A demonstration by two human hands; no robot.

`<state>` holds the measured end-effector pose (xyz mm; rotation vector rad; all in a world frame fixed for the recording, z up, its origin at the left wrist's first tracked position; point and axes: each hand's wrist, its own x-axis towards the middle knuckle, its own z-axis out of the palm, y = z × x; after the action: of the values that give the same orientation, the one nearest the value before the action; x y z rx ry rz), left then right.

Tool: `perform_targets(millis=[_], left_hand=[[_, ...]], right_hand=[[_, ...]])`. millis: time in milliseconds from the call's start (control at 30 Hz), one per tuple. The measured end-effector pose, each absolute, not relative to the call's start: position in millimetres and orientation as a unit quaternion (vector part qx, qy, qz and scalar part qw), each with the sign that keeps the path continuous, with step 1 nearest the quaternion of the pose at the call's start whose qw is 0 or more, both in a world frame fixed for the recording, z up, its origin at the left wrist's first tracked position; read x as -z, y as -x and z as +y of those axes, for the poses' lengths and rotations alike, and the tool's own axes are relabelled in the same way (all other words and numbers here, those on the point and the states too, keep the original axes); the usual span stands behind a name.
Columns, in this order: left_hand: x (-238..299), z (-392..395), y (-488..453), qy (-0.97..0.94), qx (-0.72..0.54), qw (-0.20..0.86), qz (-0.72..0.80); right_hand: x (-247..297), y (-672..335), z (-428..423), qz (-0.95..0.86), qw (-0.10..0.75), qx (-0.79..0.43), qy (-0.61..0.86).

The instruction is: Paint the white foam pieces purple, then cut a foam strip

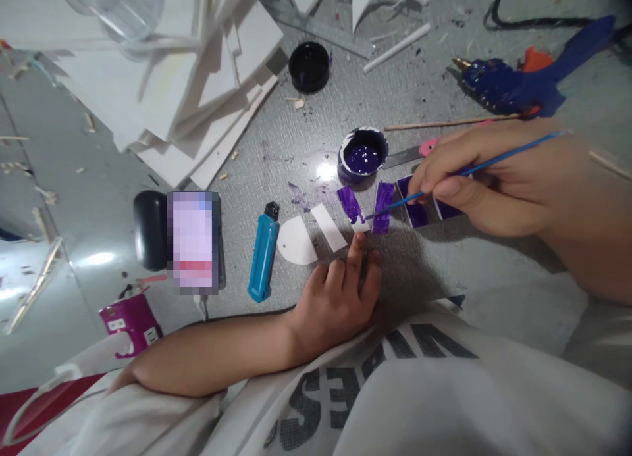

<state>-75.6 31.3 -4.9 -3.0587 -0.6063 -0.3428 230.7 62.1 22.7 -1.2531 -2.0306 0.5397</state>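
My right hand (486, 179) pinches a thin blue paintbrush (494, 161); its tip touches a half-painted white strip (351, 207). My left hand (340, 291) rests on the grey floor with fingers curled, one fingertip pressing the unpainted lower end of that strip. Beside it lie a purple strip (382, 207), two more purple pieces (417, 212) partly under my right fingers, an unpainted white strip (328, 227) and a white half-round piece (296, 241). An open pot of purple paint (363, 154) stands just behind them.
A blue utility knife (263, 253), a phone (192, 241) and a black case (150, 229) lie to the left. White foam boards (197, 94) are heaped at the back left, with a black lid (309, 66), metal ruler (316, 27) and blue glue gun (518, 81) behind.
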Motion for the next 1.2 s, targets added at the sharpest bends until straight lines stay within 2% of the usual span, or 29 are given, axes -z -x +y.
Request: perform_targets(millis=[167, 467, 767, 1000, 1200], left_hand=[[7, 30, 78, 0.976, 0.098, -0.007, -0.193], [1, 34, 74, 0.975, 0.111, 0.020, -0.189], [4, 32, 75, 0.975, 0.113, 0.005, -0.193], [9, 27, 80, 0.975, 0.089, -0.020, -0.202], [5, 31, 75, 0.975, 0.105, 0.012, -0.194]], right_hand=[[-20, -226, 58, -0.727, 0.384, -0.202, 0.532], [-22, -238, 67, -0.797, 0.332, -0.225, 0.452], [-22, -228, 62, -0.753, 0.366, -0.210, 0.505], [-22, -235, 66, -0.804, 0.322, -0.226, 0.447], [-21, -229, 62, -0.750, 0.364, -0.217, 0.508]])
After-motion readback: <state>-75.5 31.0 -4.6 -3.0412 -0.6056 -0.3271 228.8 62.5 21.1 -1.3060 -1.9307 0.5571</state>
